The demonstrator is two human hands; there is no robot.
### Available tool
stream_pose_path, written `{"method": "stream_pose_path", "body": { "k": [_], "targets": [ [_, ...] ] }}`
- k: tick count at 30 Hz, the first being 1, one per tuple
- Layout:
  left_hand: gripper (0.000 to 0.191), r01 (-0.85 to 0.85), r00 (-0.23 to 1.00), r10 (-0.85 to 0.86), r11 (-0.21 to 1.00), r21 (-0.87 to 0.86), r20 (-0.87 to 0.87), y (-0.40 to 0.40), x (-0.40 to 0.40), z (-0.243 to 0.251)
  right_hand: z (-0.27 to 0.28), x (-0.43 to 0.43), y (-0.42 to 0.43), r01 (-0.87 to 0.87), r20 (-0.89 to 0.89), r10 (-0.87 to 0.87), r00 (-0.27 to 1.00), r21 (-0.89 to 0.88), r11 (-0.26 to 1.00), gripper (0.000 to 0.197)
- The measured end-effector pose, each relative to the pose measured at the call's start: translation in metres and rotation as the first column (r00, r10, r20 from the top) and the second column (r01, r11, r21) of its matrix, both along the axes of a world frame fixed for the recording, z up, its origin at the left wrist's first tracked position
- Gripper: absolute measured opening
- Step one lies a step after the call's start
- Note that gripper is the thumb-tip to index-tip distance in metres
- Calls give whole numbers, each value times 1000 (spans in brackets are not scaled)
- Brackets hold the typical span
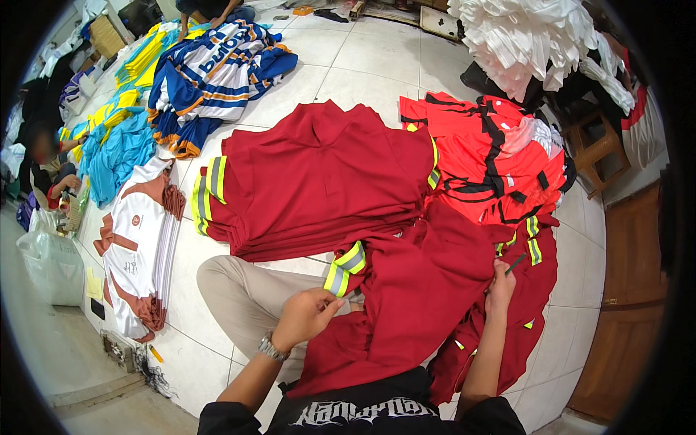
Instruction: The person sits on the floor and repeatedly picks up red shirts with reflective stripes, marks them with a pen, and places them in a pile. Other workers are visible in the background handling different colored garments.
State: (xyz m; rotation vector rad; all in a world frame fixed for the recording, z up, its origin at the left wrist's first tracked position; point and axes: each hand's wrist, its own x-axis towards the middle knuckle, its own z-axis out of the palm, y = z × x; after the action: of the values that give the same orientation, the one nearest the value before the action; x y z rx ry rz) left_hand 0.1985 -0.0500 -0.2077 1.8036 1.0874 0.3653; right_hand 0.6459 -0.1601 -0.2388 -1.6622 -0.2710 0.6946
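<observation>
A dark red shirt (418, 288) lies loosely across my lap, its sleeve cuff banded with yellow and silver reflective tape (345, 266). My left hand (310, 315), with a metal wristwatch above it, is at that cuff. Its thumb and fingers are close together at the cuff's edge; whether they pinch cloth or a thread cannot be made out. On the shirt's right side, my right hand (500, 288) grips a thin green tool (515, 264), its working end not clear. Ahead of my knees sits a neat stack of matching red shirts (326, 174).
More red shirts (522, 326) are heaped at my right, below a pile of orange-red and black jerseys (484, 157). White and brown shirts (136, 244) are stacked at left. Beyond lie blue-and-white jerseys (217, 81) and turquoise garments (119, 152). Two people sit farther back.
</observation>
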Motion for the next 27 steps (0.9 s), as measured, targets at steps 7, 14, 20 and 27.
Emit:
{"method": "stream_pose_path", "body": {
  "k": [7, 14, 20, 27],
  "targets": [
    [47, -137, 986, 168, 860, -491, 19, 0, 85, -85, -19, -23, -3, -148, -62, 148, 987, -6, 989, 26],
    [16, -234, 727, 620, 628, -743, 295, 19, 71, -81, 65, -32, 14, -153, 7, 161, 987, 356, 922, 17],
    [16, 16, 335, 606, 762, -647, 721, 31, -12, -11, 69, 11, -27, -205, -220, 354, 909, 504, 839, 31],
    [22, 145, 602, 741, 267, -953, 299, -3, 0, -68, -7, -21, -46, -102, -214, 92, 972, -35, 994, 31]
  ]
}}
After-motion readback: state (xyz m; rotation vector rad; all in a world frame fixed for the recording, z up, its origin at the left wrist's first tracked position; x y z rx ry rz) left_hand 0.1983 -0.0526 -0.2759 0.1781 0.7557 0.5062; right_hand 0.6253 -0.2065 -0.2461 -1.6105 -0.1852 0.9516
